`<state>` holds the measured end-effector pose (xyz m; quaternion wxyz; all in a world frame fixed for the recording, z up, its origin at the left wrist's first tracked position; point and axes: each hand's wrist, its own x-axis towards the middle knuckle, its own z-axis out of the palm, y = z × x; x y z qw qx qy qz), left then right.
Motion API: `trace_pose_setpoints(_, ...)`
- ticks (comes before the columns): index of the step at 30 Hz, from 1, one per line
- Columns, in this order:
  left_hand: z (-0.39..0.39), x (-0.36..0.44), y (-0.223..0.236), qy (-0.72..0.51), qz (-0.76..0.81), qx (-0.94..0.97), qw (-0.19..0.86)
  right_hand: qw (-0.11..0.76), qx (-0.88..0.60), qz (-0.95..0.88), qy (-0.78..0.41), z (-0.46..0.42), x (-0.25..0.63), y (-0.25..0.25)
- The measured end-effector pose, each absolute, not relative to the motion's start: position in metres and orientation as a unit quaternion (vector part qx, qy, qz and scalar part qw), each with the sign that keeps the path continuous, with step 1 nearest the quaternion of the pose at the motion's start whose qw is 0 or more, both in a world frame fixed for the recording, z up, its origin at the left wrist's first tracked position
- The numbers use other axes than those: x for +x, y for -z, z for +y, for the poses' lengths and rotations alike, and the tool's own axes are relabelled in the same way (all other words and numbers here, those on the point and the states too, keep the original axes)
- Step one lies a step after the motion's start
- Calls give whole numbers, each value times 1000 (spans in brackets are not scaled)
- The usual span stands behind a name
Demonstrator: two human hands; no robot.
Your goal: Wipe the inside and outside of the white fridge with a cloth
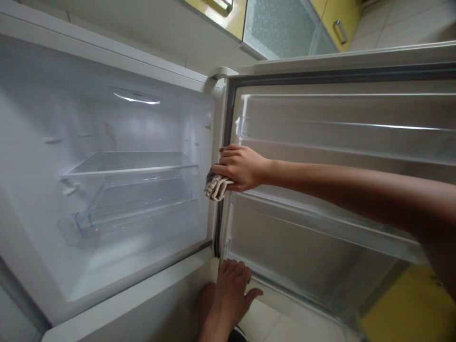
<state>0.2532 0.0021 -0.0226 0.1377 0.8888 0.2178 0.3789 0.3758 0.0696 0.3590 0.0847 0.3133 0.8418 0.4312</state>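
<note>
My right hand [240,167] is closed round a folded, patterned cloth [216,186]. It presses the cloth to the dark rubber gasket [219,216] on the hinge side of the open refrigerator door [285,270]. Lower down, my left hand [231,289] rests its fingertips at the door's bottom corner near the hinge, thumb spread out to the right; nothing shows in it. On the left is the lit refrigerator compartment [146,266], with a glass shelf [131,163] and a clear lower shelf or drawer [138,204] inside.
Clear door racks [320,232] run across the door behind my right forearm. Yellow cabinets [342,21] and a frosted glass panel [281,26] stand behind. Pale floor tiles [263,318] and part of a dark shoe [237,334] show below.
</note>
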Motion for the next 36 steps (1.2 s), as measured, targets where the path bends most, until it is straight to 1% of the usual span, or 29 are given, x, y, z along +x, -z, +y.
trace_pose_setpoints(2, 3, 252, 21, -371, 223, 889, 151, 71, 294, 857, -417, 73, 379, -356)
trace_pose_setpoints(7, 2, 251, 18, -350, 232, 891, 174, 30, 252, 816, -520, 70, 389, -358)
trace_pose_setpoints(9, 2, 250, 17, -342, 236, 892, 179, 1, 246, 821, -516, 65, 395, -358)
trace_pose_setpoints(11, 2, 249, 16, -336, 240, 892, 184, -20, 234, 864, -446, 57, 401, -357)
trace_pose_setpoints(13, 2, 249, 15, -327, 240, 895, 186, -43, 244, 908, -337, 45, 408, -355)
trace_pose_setpoints(15, 1, 248, 14, -315, 240, 901, 179, -66, 317, 920, -221, 28, 415, -353)
trace_pose_setpoints(17, 1, 248, 13, -312, 240, 904, 167, -69, 420, 899, -106, 7, 423, -351)
trace_pose_setpoints(20, 1, 249, 15, -319, 239, 905, 150, -41, 521, 852, 35, -28, 437, -355)
trace_pose_setpoints(22, 2, 249, 18, -323, 237, 905, 145, 7, 569, 818, 88, -51, 447, -366)
trace_pose_setpoints(26, 5, 250, 24, -334, 220, 906, 142, 165, 678, 703, 135, -85, 458, -393)
trace_pose_setpoints(27, 6, 250, 24, -335, 218, 906, 142, 181, 686, 692, 133, -88, 459, -395)
trace_pose_setpoints(28, 6, 251, 24, -334, 218, 906, 143, 179, 681, 699, 125, -89, 459, -395)
trace_pose_setpoints(29, 6, 251, 23, -333, 219, 906, 143, 158, 663, 722, 114, -87, 458, -392)
trace_pose_setpoints(33, 3, 251, 17, -321, 231, 906, 151, 15, 522, 848, 93, -57, 455, -369)
trace_pose_setpoints(34, 2, 250, 16, -319, 235, 905, 153, -7, 487, 868, 101, -47, 454, -364)
trace_pose_setpoints(36, 2, 249, 16, -318, 236, 905, 156, -21, 437, 889, 135, -28, 453, -357)
